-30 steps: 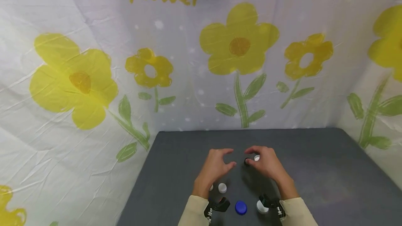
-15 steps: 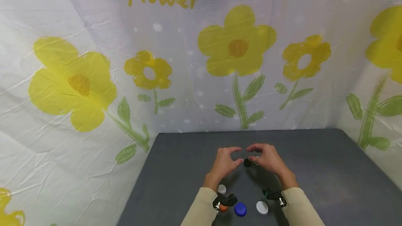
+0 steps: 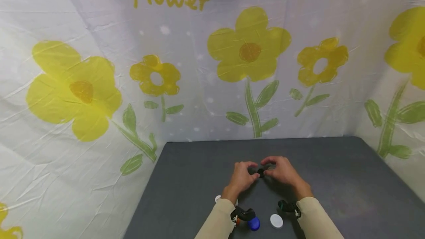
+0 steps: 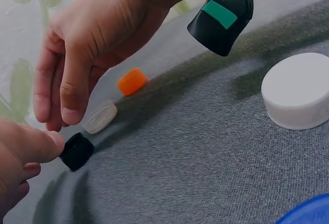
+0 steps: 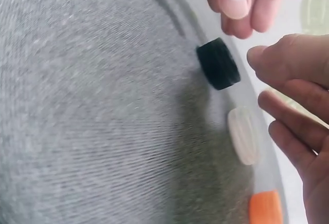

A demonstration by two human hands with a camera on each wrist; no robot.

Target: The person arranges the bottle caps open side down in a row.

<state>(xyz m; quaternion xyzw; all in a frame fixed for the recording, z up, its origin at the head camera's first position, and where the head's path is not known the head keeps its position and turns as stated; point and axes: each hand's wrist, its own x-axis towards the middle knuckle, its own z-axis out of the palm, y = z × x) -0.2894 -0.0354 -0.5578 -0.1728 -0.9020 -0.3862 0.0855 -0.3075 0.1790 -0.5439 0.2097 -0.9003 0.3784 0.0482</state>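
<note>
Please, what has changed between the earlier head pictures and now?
The left hand has moved rightward, closer to the black cap and the right hand. Neither hand visibly grips the cap. The black cap, blue cap and large white cap stayed in place.

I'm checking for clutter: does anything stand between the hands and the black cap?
Nothing visible does: from the left hand and right hand, the gaps to the black cap look open. The pale cap sits nearby, on the right hand's side, but not between them.
</note>
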